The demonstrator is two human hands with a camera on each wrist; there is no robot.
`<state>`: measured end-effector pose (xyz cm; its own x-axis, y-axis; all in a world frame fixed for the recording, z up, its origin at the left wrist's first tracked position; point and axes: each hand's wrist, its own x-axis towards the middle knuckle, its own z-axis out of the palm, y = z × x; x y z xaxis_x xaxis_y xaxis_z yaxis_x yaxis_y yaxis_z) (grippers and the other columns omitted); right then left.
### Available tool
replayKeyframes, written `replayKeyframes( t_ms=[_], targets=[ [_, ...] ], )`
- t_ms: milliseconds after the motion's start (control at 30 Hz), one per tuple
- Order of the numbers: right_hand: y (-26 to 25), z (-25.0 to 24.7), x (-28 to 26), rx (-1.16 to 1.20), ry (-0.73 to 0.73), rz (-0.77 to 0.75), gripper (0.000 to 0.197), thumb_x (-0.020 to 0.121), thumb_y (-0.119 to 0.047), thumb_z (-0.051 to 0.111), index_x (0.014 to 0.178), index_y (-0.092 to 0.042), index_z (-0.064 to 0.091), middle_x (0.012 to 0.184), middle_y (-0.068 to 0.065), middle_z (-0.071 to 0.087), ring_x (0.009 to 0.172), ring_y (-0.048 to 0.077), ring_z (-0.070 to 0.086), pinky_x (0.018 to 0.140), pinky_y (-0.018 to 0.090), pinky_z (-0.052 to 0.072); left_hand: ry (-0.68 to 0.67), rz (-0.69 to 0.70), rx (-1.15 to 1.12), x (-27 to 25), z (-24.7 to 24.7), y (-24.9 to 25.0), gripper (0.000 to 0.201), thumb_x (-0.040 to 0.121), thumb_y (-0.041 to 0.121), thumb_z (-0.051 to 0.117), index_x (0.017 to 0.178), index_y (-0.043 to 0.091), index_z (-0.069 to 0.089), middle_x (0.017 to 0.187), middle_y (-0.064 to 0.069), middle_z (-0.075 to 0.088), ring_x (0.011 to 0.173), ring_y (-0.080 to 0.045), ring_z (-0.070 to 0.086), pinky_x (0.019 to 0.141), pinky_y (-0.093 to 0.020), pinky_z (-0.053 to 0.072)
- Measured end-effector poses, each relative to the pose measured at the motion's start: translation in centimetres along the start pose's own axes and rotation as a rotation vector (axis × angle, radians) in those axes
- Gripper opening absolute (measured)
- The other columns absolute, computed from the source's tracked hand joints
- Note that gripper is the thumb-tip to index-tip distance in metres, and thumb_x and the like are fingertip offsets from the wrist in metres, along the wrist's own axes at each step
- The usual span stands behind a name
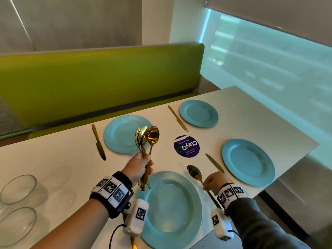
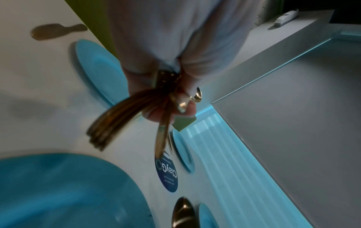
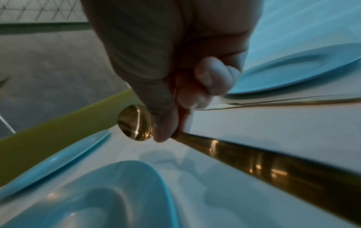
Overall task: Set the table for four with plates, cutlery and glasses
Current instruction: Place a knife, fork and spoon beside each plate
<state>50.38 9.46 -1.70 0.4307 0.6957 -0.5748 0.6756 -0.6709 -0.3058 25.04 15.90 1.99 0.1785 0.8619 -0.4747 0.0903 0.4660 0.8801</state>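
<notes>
My left hand (image 1: 139, 167) grips a bundle of gold spoons and forks (image 1: 146, 139) upright above the table, between the near blue plate (image 1: 170, 207) and the far left plate (image 1: 124, 133). The bundle's handles (image 2: 121, 118) fan out below the fist in the left wrist view. My right hand (image 1: 213, 182) pinches the handle of one gold spoon (image 1: 195, 174), bowl pointing away, just right of the near plate. In the right wrist view that spoon's bowl (image 3: 135, 122) shines past my thumb. Two more blue plates lie at far right (image 1: 198, 113) and right (image 1: 248, 161).
Gold knives lie beside the plates: far left (image 1: 98, 141), far middle (image 1: 177, 118), right (image 1: 214, 163). A purple round sticker (image 1: 186, 146) marks the table's centre. Two clear glass bowls (image 1: 18, 189) sit at the near left. A green bench (image 1: 100, 76) backs the table.
</notes>
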Motion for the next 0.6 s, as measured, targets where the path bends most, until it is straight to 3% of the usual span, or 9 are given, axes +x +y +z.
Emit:
replayKeyframes(
  t_ms=[200,333,400,467,533,600],
  targets=[
    [1.2,0.5,2.1,0.029,-0.051,0.035,0.017,0.076,-0.018,0.075,0.063,-0.018,0.065,0.076,-0.001,0.065,0.060,0.008,0.052,0.069,0.023,0.053,0.041,-0.020,-0.002,1.4,2.5,-0.3,0.024,0.100,0.013,0.036,0.078,0.011,0.045,0.073,-0.006,0.049,0.060,-0.018,0.046,0.058,-0.027,0.044],
    [0.7,1.6,3.3,-0.003,-0.081,0.011,0.019,0.075,-0.019,0.076,0.062,-0.019,0.062,0.073,-0.004,0.061,0.076,0.013,0.058,0.083,0.027,0.056,0.064,-0.034,0.003,2.0,3.5,-0.4,0.024,0.100,0.013,0.036,0.078,0.011,0.045,0.073,-0.006,0.049,0.060,-0.017,0.047,0.059,-0.028,0.045],
    [0.4,1.9,3.8,-0.027,-0.089,0.001,0.010,0.076,-0.022,0.075,0.072,-0.017,0.067,0.083,-0.002,0.066,0.086,0.015,0.063,0.087,0.029,0.055,0.080,-0.037,-0.005,2.2,3.7,-0.6,0.024,0.100,0.013,0.037,0.078,0.011,0.045,0.073,-0.006,0.050,0.061,-0.018,0.047,0.061,-0.028,0.046],
    [0.4,2.2,4.2,-0.057,-0.081,-0.011,0.019,0.076,-0.025,0.075,0.090,-0.012,0.072,0.098,0.002,0.069,0.096,0.016,0.065,0.088,0.030,0.055,0.097,-0.040,-0.008,2.3,3.8,-0.7,0.023,0.100,0.014,0.037,0.078,0.011,0.046,0.074,-0.005,0.050,0.062,-0.018,0.048,0.062,-0.029,0.046],
    [0.3,2.4,4.3,-0.057,-0.049,-0.009,0.027,0.075,-0.027,0.076,0.097,-0.011,0.072,0.100,0.003,0.070,0.094,0.016,0.065,0.086,0.030,0.056,0.111,-0.043,-0.017,2.2,3.8,-0.9,0.023,0.100,0.014,0.037,0.078,0.012,0.046,0.074,-0.005,0.050,0.062,-0.018,0.048,0.063,-0.029,0.046],
    [0.4,2.5,4.3,-0.069,-0.027,-0.005,0.027,0.072,-0.027,0.077,0.094,-0.013,0.073,0.096,0.002,0.071,0.088,0.014,0.066,0.082,0.028,0.057,0.119,-0.048,-0.032,2.1,3.8,-1.0,0.023,0.100,0.015,0.037,0.078,0.011,0.046,0.074,-0.006,0.050,0.062,-0.018,0.047,0.063,-0.029,0.046]
  ],
)
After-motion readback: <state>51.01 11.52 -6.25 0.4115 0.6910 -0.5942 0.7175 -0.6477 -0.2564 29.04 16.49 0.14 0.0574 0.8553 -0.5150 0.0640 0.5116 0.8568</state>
